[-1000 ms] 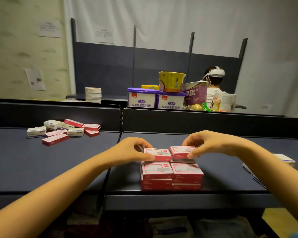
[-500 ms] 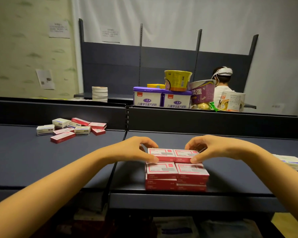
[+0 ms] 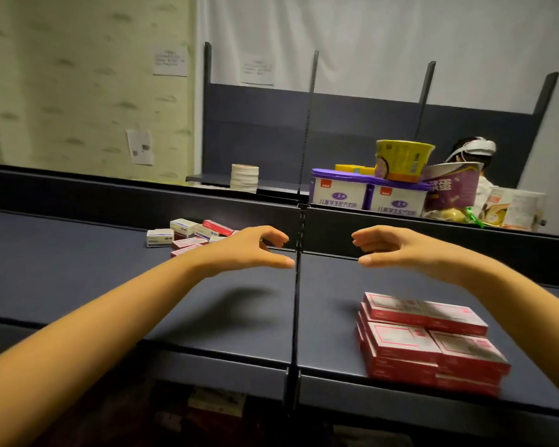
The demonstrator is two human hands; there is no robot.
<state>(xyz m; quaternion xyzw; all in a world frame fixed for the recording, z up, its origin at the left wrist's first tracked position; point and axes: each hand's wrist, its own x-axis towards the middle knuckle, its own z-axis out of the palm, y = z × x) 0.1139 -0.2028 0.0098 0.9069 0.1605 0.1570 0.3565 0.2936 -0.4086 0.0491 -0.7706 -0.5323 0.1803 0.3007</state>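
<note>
Your left hand (image 3: 249,250) and right hand (image 3: 397,248) hover mid-frame, fingers loosely curled, holding nothing. The stack of red boxes (image 3: 430,340) sits lower right on the dark shelf (image 3: 110,285), well apart from both.

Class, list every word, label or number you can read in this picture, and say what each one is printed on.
"儿童学生配方奶粉": on each of the two white tubs with purple lids.
"菜蛋": large pale characters on the purple bag, partly cut off.
Print on the stack of red and white cardboard boxes: blurred, unreadable.
Paper sheets on the wall, yellow bowl, loose small white and red boxes: too small to read.
</note>
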